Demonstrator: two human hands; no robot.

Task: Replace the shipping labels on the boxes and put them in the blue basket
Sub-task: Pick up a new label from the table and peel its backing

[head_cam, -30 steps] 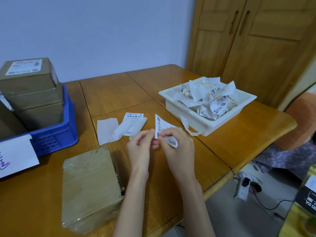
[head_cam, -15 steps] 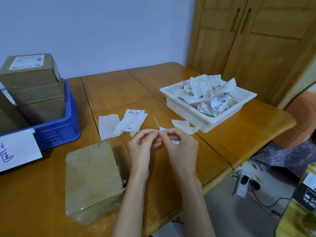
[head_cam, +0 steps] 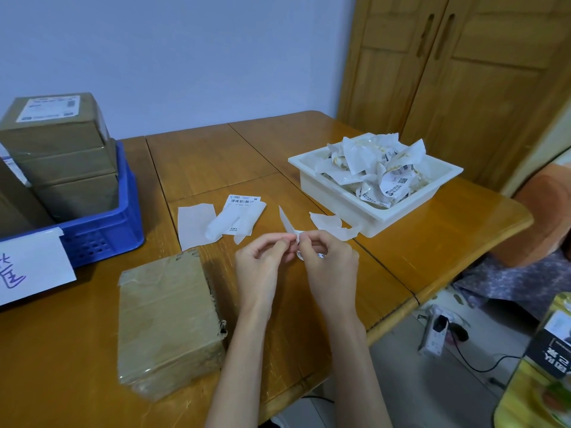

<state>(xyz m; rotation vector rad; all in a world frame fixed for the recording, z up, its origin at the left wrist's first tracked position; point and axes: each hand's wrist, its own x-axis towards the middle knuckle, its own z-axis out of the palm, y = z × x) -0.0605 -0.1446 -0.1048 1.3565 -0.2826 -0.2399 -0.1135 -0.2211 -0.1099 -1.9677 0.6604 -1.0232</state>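
Note:
Above the wooden table, my left hand (head_cam: pixel 262 261) and my right hand (head_cam: pixel 327 261) meet fingertip to fingertip, both pinching a small white shipping label (head_cam: pixel 289 225) that stands almost edge-on between them. A tape-wrapped brown box (head_cam: pixel 168 319) with no label on top lies just left of my left forearm. The blue basket (head_cam: pixel 102 233) stands at the far left, holding stacked brown boxes (head_cam: pixel 61 156); the top one bears a white label (head_cam: pixel 49 108).
More labels and backing sheets (head_cam: pixel 222 220) lie beyond my hands. A torn white piece (head_cam: pixel 330 225) rests against a white tray (head_cam: pixel 340 193) full of crumpled label scraps. A handwritten paper sign (head_cam: pixel 31 270) hangs on the basket front. The table edge runs close at the right.
The label has turned from facing me to nearly edge-on between my fingers. A torn white piece that hung by my hands now lies on the table beside the tray.

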